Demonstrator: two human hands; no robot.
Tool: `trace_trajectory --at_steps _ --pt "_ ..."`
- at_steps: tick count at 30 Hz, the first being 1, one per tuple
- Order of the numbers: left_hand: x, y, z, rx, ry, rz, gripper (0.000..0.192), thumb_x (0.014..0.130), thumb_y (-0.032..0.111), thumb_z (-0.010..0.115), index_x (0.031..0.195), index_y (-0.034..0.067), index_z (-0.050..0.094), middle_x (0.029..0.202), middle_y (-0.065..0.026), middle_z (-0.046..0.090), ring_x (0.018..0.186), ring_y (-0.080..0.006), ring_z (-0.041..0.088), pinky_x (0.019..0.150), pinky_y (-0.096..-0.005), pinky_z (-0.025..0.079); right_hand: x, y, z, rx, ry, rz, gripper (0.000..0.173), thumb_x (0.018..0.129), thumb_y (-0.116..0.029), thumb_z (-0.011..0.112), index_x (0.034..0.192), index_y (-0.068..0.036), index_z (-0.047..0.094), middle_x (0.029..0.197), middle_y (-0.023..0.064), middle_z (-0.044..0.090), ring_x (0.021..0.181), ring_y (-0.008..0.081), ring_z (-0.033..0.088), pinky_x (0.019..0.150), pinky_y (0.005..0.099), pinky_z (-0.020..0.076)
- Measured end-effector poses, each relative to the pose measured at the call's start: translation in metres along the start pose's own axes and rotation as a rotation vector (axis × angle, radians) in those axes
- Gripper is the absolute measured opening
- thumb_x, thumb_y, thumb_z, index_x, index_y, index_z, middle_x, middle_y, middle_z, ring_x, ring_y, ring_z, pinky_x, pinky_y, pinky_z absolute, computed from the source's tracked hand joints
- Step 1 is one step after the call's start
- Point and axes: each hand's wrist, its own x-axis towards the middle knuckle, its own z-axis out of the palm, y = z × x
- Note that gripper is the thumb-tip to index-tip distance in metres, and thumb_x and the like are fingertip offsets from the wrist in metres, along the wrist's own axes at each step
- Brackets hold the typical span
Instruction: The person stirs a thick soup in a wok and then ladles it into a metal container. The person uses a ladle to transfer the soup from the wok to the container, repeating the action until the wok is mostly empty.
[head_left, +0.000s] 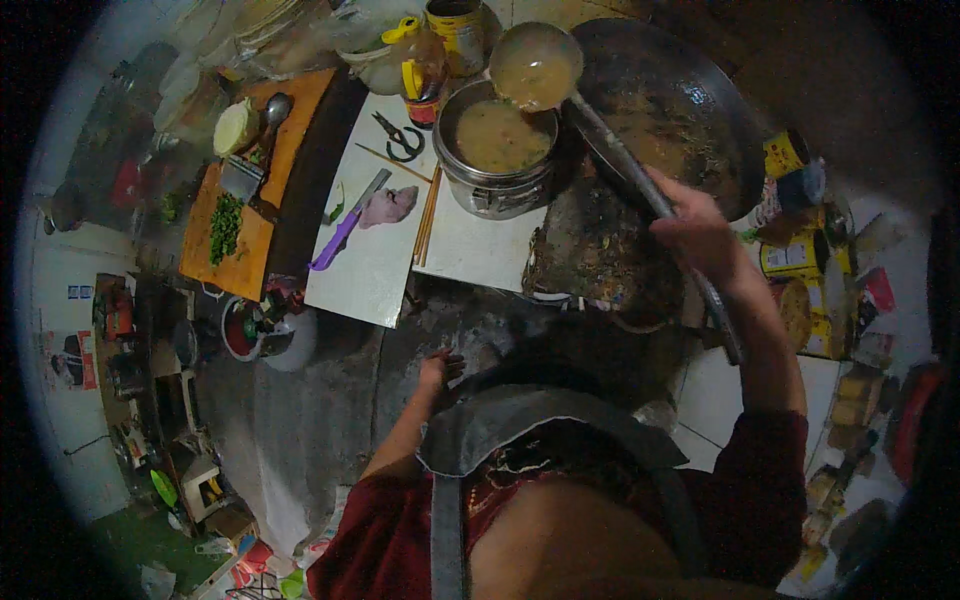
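My right hand (694, 229) grips the long metal handle of a large ladle (622, 154). The ladle's bowl, filled with cloudy yellowish soup (536, 71), is tilted over the rim of a steel pot (491, 199). Similar soup with green bits (499, 139) stands inside that pot. Behind the ladle's handle lies a big dark wok (675, 97), with some brownish liquid or residue in its bottom. My left hand (442, 367) hangs low in front of my grey apron (517, 424), its fingers loosely bent and nothing visible in it.
Left of the pot are chopsticks (429, 217), black-handled scissors (403, 142), a purple-handled knife (337, 240) and a cloth (390, 206). A wooden cutting board (289, 169) bears chopped greens (225, 229), a cleaver (241, 178) and cut cabbage (235, 127). Yellow tins (791, 255) stand right of the wok.
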Motion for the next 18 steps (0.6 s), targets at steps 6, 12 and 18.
trace_trajectory --at_steps 6,12,18 --pt "0.029 -0.018 -0.039 -0.044 -0.127 0.049 0.033 0.082 0.025 0.044 0.111 0.009 0.047 0.106 -0.0081 0.057 0.107 -0.0262 0.047 0.088 -0.0404 0.038 0.004 0.029 0.038 -0.717 0.210 -0.190 0.062 0.068 -0.002 0.046 0.129 -0.010 0.035 0.114 0.0200 0.049 0.107 0.0285 0.047 0.092 0.0314 0.0310" --pt "0.060 -0.031 -0.053 0.096 -0.147 0.131 0.037 0.084 0.024 0.045 0.116 0.005 0.041 0.106 -0.0192 0.055 0.094 -0.0344 0.054 0.080 -0.0458 0.043 -0.004 0.048 0.045 -0.783 0.257 -0.313 0.060 0.069 -0.001 0.045 0.128 -0.009 0.036 0.120 0.0200 0.043 0.113 0.0338 0.038 0.098 0.0356 0.0239" --pt "0.092 -0.027 -0.058 -0.263 -0.341 -0.076 0.039 0.086 0.023 0.042 0.119 0.002 0.037 0.109 -0.0233 0.051 0.094 -0.0373 0.054 0.077 -0.0456 0.045 -0.019 0.043 0.025 -0.203 0.183 -0.163 0.062 0.068 -0.001 0.047 0.128 -0.005 0.035 0.100 0.0149 0.054 0.090 0.0218 0.053 0.079 0.0333 0.0397"
